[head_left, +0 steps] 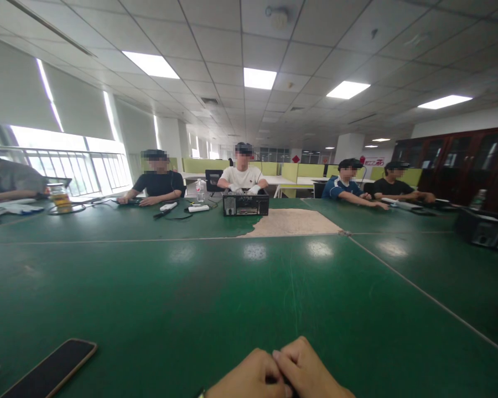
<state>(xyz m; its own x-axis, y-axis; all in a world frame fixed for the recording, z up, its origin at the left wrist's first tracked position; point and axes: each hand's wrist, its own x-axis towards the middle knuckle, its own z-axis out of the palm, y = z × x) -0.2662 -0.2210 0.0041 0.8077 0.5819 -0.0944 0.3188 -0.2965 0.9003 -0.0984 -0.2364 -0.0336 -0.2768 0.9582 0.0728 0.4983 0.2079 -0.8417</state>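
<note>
My left hand and my right hand rest together at the bottom edge of the view, over the green tabletop. Both have their fingers curled in, and the knuckles and thumbs touch. A small dark patch shows between them; whether it is an object or shadow I cannot make out. Part of a watch or band shows at my left wrist. A phone with a dark screen lies on the table, well to the left of my hands.
Across the table, a person in white gloves reaches into an open black metal case. Several other people sit along the far side. A water bottle, a jar of amber liquid, cables and another black case stand about. Bare tan patch beyond.
</note>
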